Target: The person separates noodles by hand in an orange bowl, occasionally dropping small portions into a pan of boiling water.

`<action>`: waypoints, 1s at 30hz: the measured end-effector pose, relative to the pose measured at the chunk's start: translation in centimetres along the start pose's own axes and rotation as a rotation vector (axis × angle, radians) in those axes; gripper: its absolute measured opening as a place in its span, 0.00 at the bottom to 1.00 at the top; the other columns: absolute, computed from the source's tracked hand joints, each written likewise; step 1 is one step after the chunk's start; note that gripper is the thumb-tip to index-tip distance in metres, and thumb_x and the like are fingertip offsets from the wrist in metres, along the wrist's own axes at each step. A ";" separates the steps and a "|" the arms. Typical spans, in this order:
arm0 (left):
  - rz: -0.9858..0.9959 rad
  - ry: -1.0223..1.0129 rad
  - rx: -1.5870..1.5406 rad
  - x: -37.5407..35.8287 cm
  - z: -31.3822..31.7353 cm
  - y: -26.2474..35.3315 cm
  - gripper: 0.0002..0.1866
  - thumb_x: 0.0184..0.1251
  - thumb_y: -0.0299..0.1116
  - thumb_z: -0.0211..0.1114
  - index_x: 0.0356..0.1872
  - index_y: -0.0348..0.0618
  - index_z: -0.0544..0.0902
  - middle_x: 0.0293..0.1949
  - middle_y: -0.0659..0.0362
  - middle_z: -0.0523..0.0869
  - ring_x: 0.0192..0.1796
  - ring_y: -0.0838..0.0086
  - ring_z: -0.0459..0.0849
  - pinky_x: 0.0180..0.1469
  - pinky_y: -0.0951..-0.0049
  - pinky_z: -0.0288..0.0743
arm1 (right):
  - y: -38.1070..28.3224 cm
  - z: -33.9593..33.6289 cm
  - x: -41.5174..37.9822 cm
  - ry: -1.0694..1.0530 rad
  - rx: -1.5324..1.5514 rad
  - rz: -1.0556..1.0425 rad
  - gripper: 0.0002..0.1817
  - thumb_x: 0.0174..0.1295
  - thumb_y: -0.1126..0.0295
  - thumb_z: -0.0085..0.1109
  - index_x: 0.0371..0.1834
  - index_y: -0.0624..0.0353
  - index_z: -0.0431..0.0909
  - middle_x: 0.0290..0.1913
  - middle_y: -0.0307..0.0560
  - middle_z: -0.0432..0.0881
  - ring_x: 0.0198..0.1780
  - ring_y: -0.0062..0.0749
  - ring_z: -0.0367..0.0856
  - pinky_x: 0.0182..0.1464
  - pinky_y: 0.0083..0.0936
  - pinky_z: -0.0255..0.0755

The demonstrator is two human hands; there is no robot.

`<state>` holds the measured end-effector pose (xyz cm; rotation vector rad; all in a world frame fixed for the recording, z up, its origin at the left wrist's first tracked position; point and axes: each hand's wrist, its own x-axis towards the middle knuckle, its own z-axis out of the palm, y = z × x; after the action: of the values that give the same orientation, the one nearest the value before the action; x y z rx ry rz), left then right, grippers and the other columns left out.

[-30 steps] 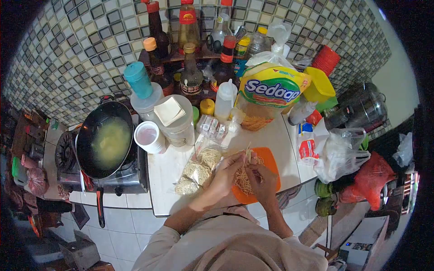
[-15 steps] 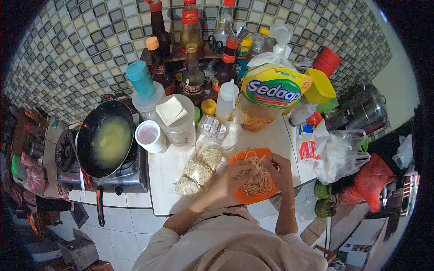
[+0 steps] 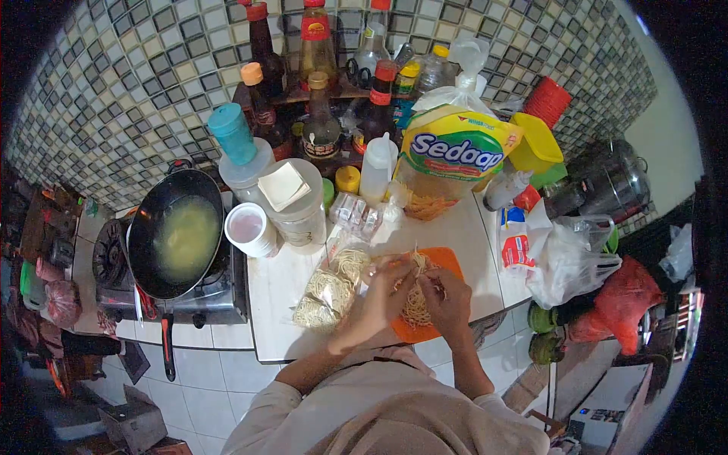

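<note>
Pale yellow noodles [image 3: 416,309] lie in a loose tangle on an orange tray or board [image 3: 449,262] at the counter's front edge. Over its left side my left hand [image 3: 388,287] is closed, fingertips pinching some noodle strands. Close beside it, my right hand [image 3: 449,302] also pinches noodles with bent fingers. The strands between the fingertips are partly hidden by the hands. Just left of my left hand, a clear pack of dried noodle blocks [image 3: 328,288] lies on the counter.
A black frying pan [image 3: 182,235] with yellowish liquid sits on the stove [image 3: 231,292] at left. Behind the hands stand a white cup stack [image 3: 249,230], a squeeze bottle [image 3: 376,171], sauce bottles [image 3: 320,125] and a Sedaap bag [image 3: 447,152]. Plastic bags [image 3: 572,262] lie at right.
My right hand has moved left, off the right side of the orange surface and closer to my left hand. My left hand has shifted slightly left; the noodles between them have been gathered toward the left.
</note>
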<state>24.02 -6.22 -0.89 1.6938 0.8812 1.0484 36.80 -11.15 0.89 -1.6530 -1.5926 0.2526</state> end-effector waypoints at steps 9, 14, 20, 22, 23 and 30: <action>-0.341 -0.105 -0.937 0.7 -1.0 0.7 0.14 0.66 0.32 0.49 0.45 0.33 0.76 0.41 0.57 0.80 0.45 0.75 0.76 0.51 0.74 0.66 | -1.0 0.5 -0.5 -0.002 0.141 0.080 0.05 0.52 0.74 0.58 0.26 0.64 0.74 0.20 0.42 0.73 0.19 0.16 0.67 0.21 0.17 0.61; -0.364 -0.116 -0.986 0.5 -0.5 -1.0 0.12 0.64 0.30 0.50 0.44 0.34 0.74 0.41 0.58 0.79 0.45 0.75 0.75 0.51 0.75 0.66 | 1.3 -0.3 -0.5 -0.046 0.312 0.273 0.05 0.54 0.72 0.57 0.27 0.63 0.75 0.20 0.36 0.72 0.22 0.13 0.66 0.24 0.14 0.60; -0.374 -0.092 -0.976 0.3 -0.3 -0.3 0.10 0.64 0.28 0.51 0.41 0.33 0.76 0.36 0.60 0.79 0.40 0.78 0.76 0.46 0.77 0.68 | 1.1 -2.5 0.2 -0.034 0.536 0.379 0.05 0.58 0.72 0.53 0.29 0.62 0.73 0.24 0.32 0.71 0.27 0.11 0.65 0.28 0.11 0.59; -0.406 -0.073 -0.960 -0.1 -0.9 0.9 0.10 0.64 0.27 0.50 0.42 0.33 0.75 0.36 0.60 0.79 0.40 0.78 0.76 0.46 0.78 0.68 | 0.9 -2.9 0.4 -0.042 0.565 0.387 0.05 0.59 0.72 0.52 0.29 0.63 0.72 0.24 0.32 0.70 0.27 0.11 0.64 0.28 0.11 0.59; -0.489 -0.009 -0.949 -0.4 -1.8 1.9 0.11 0.63 0.27 0.50 0.43 0.33 0.74 0.36 0.59 0.79 0.39 0.79 0.76 0.45 0.78 0.68 | 1.5 -2.8 0.2 -0.004 0.503 0.367 0.06 0.57 0.71 0.53 0.30 0.64 0.73 0.24 0.36 0.71 0.27 0.15 0.66 0.30 0.15 0.62; 0.011 0.765 -0.467 -2.9 -13.8 1.3 0.16 0.64 0.37 0.47 0.31 0.35 0.77 0.25 0.58 0.75 0.30 0.77 0.73 0.32 0.76 0.66 | 3.5 -1.8 -0.3 0.001 0.238 0.242 0.06 0.53 0.72 0.56 0.29 0.65 0.73 0.23 0.41 0.69 0.24 0.23 0.66 0.28 0.21 0.63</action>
<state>10.38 -4.61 2.47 0.8961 0.9808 1.7968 40.53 -11.68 -0.37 -1.6544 -1.3049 0.5445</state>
